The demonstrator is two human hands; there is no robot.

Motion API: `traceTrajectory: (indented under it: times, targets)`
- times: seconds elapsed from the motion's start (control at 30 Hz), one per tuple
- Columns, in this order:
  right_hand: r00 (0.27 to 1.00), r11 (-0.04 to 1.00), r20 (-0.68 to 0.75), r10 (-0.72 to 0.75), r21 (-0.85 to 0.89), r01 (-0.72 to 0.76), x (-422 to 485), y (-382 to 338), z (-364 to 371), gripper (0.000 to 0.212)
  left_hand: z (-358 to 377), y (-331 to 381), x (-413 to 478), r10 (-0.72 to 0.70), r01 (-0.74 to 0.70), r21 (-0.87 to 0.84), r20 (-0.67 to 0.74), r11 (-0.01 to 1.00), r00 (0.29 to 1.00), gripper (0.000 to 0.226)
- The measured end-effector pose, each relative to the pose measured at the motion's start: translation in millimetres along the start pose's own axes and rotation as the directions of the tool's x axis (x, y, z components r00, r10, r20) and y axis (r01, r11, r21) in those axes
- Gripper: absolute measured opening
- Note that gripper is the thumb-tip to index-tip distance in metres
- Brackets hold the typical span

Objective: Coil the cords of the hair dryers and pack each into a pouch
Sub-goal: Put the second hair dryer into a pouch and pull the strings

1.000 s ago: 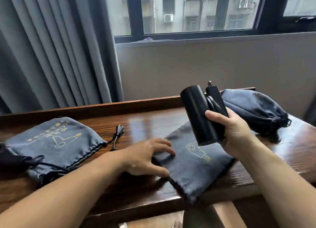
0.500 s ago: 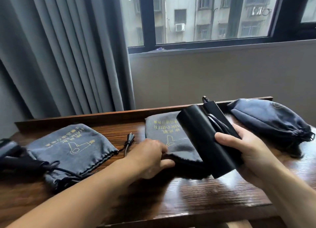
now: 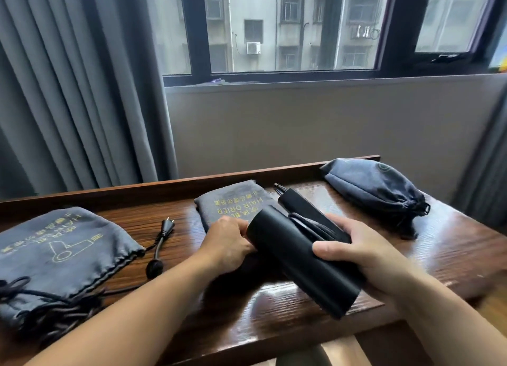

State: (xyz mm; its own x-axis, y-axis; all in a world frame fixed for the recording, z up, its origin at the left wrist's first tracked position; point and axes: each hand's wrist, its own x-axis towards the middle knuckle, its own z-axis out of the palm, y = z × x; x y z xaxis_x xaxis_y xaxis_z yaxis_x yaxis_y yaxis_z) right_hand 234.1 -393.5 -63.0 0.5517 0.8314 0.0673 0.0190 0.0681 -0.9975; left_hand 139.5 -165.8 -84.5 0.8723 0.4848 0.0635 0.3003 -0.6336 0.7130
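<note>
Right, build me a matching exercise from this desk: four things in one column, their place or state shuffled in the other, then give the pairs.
Things:
1. hair dryer
2. right pouch
3. loose plug
4. middle pouch

Place or state:
A. lies on the table between two pouches
B. flat, held at its near end by the left hand
C. bulging, drawstring pulled shut
D. gripped in the right hand

Pairs: 1-D, 2-C, 3-A, 4-B.

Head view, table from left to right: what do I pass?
left pouch → plug → left hand → hair dryer → tied pouch
</note>
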Motion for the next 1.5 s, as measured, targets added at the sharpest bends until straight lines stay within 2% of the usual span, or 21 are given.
traceTrajectory:
  times: [0.07, 0.1, 0.13, 0.2, 0.33, 0.43, 0.57, 0.67, 0.73, 0.8, 0.97, 1.07, 1.17, 1.3, 1.33, 1.43, 1.5]
  targets:
    - [0.999, 0.997, -0.033, -0.004, -0.075, 0.001, -3, 2, -2, 0.058, 2, -3, 2, 0.019, -0.016, -0.102, 0.025, 0.995, 1.000, 0.019]
    - [0.999, 0.995, -0.037, -0.008, -0.103, 0.005, -5, 2, -3, 0.057, 1, -7, 2, 0.040, -0.039, -0.157, 0.001, 0.987, 0.999, 0.023]
    - [0.999, 0.993, -0.033, -0.014, -0.120, 0.010, -7, 2, -4, 0.057, 0, -10, 2, 0.056, -0.065, -0.209, -0.047, 0.976, 0.997, 0.027]
    - [1.000, 0.990, -0.006, -0.028, -0.139, 0.027, -11, -1, -7, 0.055, -2, -11, 0, 0.126, -0.161, -0.208, -0.173, 0.965, 0.977, 0.025]
    - [0.994, 0.993, 0.102, -0.040, -0.106, 0.050, -24, -15, -18, 0.060, -4, -8, -1, 0.336, -0.356, -0.045, -0.244, 0.933, 0.910, 0.046]
    - [0.973, 0.999, 0.227, 0.031, -0.047, -0.021, -36, -27, -32, 0.059, -7, 0, -3, 0.438, -0.418, 0.132, -0.221, 0.899, 0.872, 0.024]
    - [0.924, 0.967, 0.300, 0.237, -0.162, -0.196, -36, -26, -37, 0.059, -7, 6, -5, 0.521, -0.478, 0.280, -0.103, 0.833, 0.848, 0.066]
    - [0.916, 0.939, 0.222, 0.334, -0.162, -0.303, -23, -18, -33, 0.049, -8, 6, -10, 0.540, -0.504, 0.334, -0.017, 0.796, 0.841, 0.086]
    - [0.903, 0.911, 0.124, 0.412, -0.061, -0.408, -13, -13, -31, 0.035, -8, 2, -16, 0.554, -0.528, 0.337, 0.024, 0.779, 0.832, 0.091]
    - [0.891, 0.891, 0.040, 0.452, 0.023, -0.454, -3, -10, -22, 0.035, -7, 0, -22, 0.547, -0.533, 0.366, 0.074, 0.763, 0.834, 0.098]
    - [0.922, 0.936, -0.169, 0.349, 0.031, -0.349, 22, -5, 7, 0.053, -6, 3, -31, 0.498, -0.472, 0.447, 0.067, 0.760, 0.865, 0.096]
    - [0.933, 0.955, -0.224, 0.281, -0.033, -0.295, 31, 2, 17, 0.042, -6, 9, -35, 0.486, -0.470, 0.469, 0.096, 0.747, 0.868, 0.099]
    - [0.943, 0.958, -0.214, 0.254, -0.081, -0.276, 36, 6, 24, 0.045, -2, 17, -37, 0.504, -0.500, 0.462, 0.125, 0.733, 0.855, 0.102]
    - [0.939, 0.972, -0.285, 0.195, -0.073, -0.223, 46, 9, 30, 0.035, 5, 11, -38, 0.531, -0.541, 0.360, 0.136, 0.760, 0.836, 0.106]
    - [0.932, 0.973, -0.309, 0.188, -0.072, -0.220, 50, 11, 31, 0.043, 5, 9, -38, 0.536, -0.547, 0.318, 0.129, 0.774, 0.834, 0.106]
    - [0.914, 0.973, -0.373, 0.162, -0.097, -0.212, 61, 20, 37, 0.093, -1, 5, -38, 0.508, -0.520, 0.160, 0.109, 0.839, 0.854, 0.102]
    - [0.916, 0.957, -0.380, 0.130, -0.194, -0.217, 66, 24, 40, 0.116, -10, 2, -37, 0.460, -0.475, 0.074, 0.153, 0.877, 0.874, 0.102]
